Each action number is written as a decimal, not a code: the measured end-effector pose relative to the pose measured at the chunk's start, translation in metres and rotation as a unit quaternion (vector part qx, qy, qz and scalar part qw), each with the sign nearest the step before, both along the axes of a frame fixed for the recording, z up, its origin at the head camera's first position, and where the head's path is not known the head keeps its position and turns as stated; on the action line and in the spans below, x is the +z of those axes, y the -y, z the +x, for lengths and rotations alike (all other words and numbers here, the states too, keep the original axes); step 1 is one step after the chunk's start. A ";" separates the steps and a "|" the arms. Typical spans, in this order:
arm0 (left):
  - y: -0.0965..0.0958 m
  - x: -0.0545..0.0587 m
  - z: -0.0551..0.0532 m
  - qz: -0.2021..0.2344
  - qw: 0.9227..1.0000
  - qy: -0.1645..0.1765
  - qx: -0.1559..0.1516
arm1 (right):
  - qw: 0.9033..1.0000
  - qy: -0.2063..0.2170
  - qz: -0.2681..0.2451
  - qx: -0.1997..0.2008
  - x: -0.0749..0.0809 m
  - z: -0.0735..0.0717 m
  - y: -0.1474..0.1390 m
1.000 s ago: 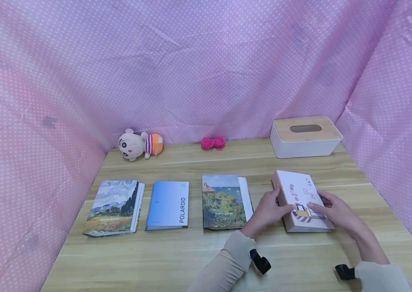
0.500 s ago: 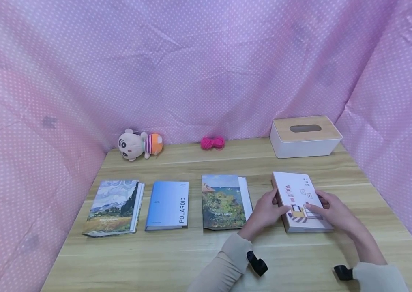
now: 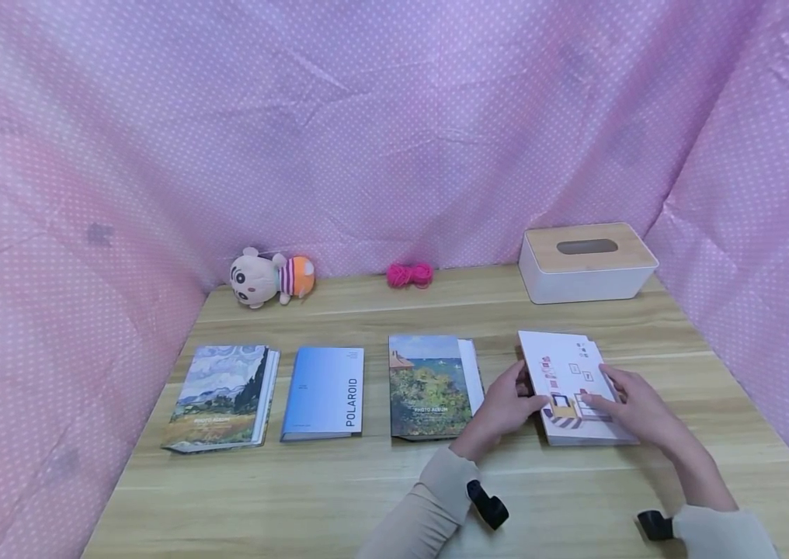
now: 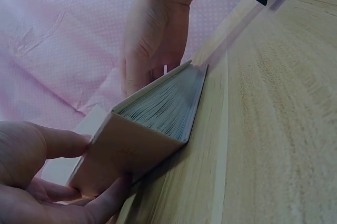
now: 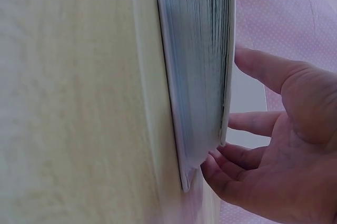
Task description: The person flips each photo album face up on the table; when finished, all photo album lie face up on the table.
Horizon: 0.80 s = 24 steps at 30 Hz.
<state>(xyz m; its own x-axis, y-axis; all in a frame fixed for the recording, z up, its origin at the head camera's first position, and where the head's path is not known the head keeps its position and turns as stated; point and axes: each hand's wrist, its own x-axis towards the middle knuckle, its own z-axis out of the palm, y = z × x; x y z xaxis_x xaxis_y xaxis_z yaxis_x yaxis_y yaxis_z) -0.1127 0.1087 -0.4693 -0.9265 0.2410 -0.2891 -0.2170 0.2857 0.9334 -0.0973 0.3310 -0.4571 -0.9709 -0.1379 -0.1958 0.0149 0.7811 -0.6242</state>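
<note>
A thick white photo album (image 3: pixel 569 373) with a small printed room drawing lies on the right of the table. My left hand (image 3: pixel 509 404) grips its spine side, thumb at the cover's left edge. In the left wrist view that hand's fingers (image 4: pixel 108 200) press against the pinkish spine (image 4: pixel 118 150). My right hand (image 3: pixel 639 407) holds the opposite side, thumb on the cover. The right wrist view shows the right hand (image 5: pixel 284 134) at the page edges (image 5: pixel 197 77), its fingertips curled in by the album's corner.
To the left lie a seaside-painting album (image 3: pixel 429 388), a blue Polaroid album (image 3: pixel 324 392) and a wheat-field album (image 3: pixel 220 396). Behind stand a plush toy (image 3: pixel 272 278), pink yarn (image 3: pixel 410 274) and a tissue box (image 3: pixel 589 264). Pink dotted cloth (image 3: pixel 380 140) hangs around the table.
The white album's top cover has shifted slightly left, and its left side face no longer shows in the head view. Both hands have moved a little left with it.
</note>
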 end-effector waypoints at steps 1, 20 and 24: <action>0.000 0.000 0.000 0.001 1.000 0.001 0.000 | 1.000 0.001 0.000 -0.001 0.000 0.000 0.000; 0.002 0.005 0.001 0.006 1.000 0.021 0.007 | 1.000 -0.014 0.008 0.005 0.000 0.001 0.004; 0.002 0.006 0.000 -0.001 1.000 0.016 0.009 | 1.000 -0.012 0.007 0.008 0.003 0.002 0.005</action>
<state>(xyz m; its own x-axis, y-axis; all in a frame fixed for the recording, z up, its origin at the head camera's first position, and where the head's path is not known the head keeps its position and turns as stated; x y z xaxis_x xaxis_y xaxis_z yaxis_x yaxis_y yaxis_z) -0.1124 0.1065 -0.4636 -0.9209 0.2247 -0.3185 -0.2510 0.2833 0.9256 -0.0955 0.3262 -0.4543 -0.9731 -0.1511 -0.1737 -0.0133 0.7903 -0.6126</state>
